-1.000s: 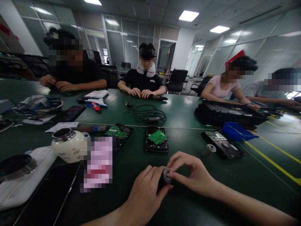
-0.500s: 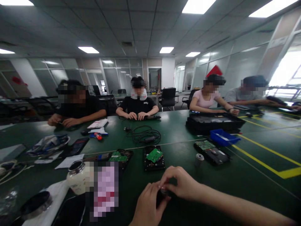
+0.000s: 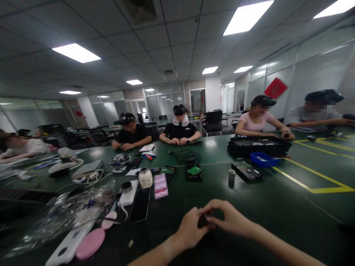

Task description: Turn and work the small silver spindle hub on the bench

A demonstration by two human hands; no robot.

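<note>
My left hand (image 3: 190, 229) and my right hand (image 3: 229, 218) meet above the near part of the green table, fingertips close together. Both are closed around a small dark object (image 3: 206, 218), too shadowed and covered by fingers to name. Beyond them stands a small silvery cylinder (image 3: 231, 179). Farther off lie a hard drive with a green circuit board (image 3: 194, 173), another opened drive (image 3: 169, 170) to its left, and a third drive (image 3: 247, 171) to the right.
At left are a white jar (image 3: 145, 178), a black phone (image 3: 140, 205), a pink round case (image 3: 90, 244), a white power bank (image 3: 66, 238) and crumpled clear plastic (image 3: 61, 210). A black cable (image 3: 187, 156), blue tray (image 3: 263, 160) and black bin (image 3: 244, 147) lie farther back. Several people sit around.
My view has swung left and tilted, bringing more of the table's left side into sight. Both hands stay together around the small object, and appear farther right in the picture.
</note>
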